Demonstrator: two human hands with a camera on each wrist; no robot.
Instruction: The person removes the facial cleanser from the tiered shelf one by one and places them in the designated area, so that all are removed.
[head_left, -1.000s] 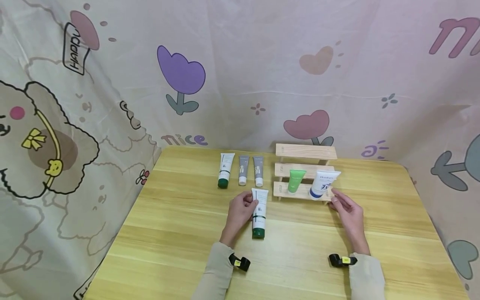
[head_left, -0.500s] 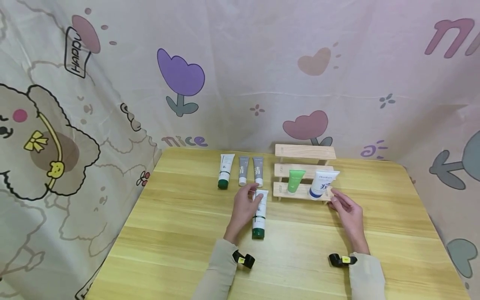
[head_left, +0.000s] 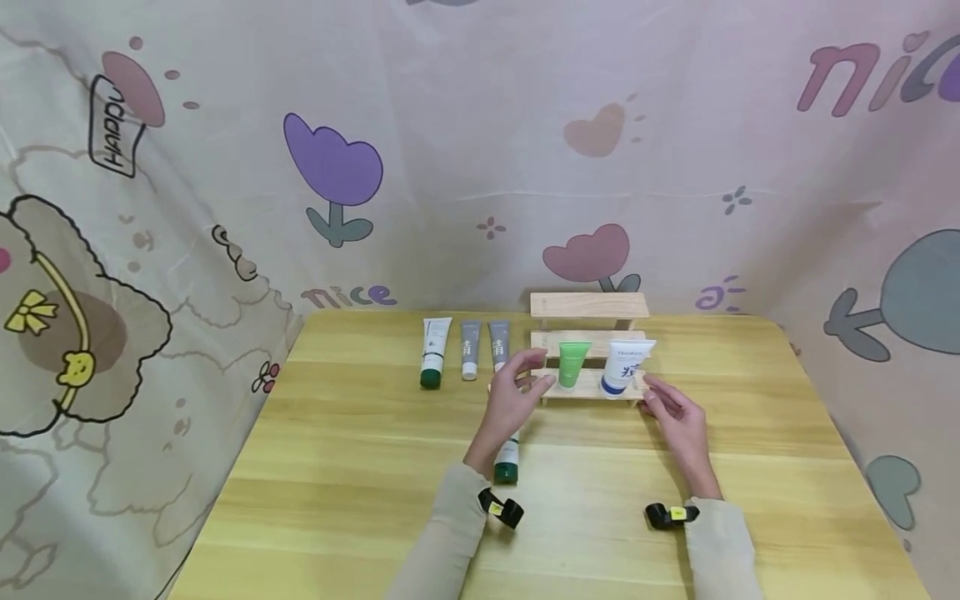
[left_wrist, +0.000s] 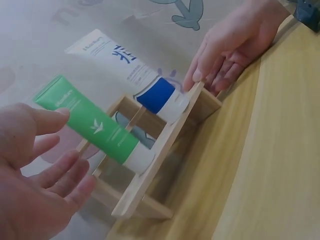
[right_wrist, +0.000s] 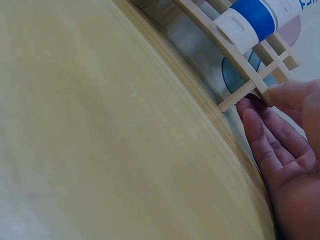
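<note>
A small wooden three-step display rack (head_left: pixel 588 305) stands toward the back of the table. On its lowest step a green tube (head_left: pixel 573 365) and a white tube with a blue band (head_left: pixel 624 365) stand on their caps. My left hand (head_left: pixel 513 400) hovers at the rack's left end, fingers apart and holding nothing; in the left wrist view a fingertip overlaps the green tube's edge. With thumb above and fingers below, my right hand (right_wrist: pixel 290 135) pinches the right end of the lowest step. A white tube with a dark green cap (head_left: pixel 507 454) lies partly hidden under my left hand.
Left of the rack, another white tube with a green cap (head_left: pixel 433 350) and two grey tubes, the left one (head_left: pixel 470 346) fully visible, lie in a row on the wooden table (head_left: pixel 337 467). A patterned cloth (head_left: pixel 450 167) hangs behind the table.
My left hand has left the lying white tube and moved right and away from me to the rack's left end. My right hand stays at the rack. The head view has shifted slightly.
</note>
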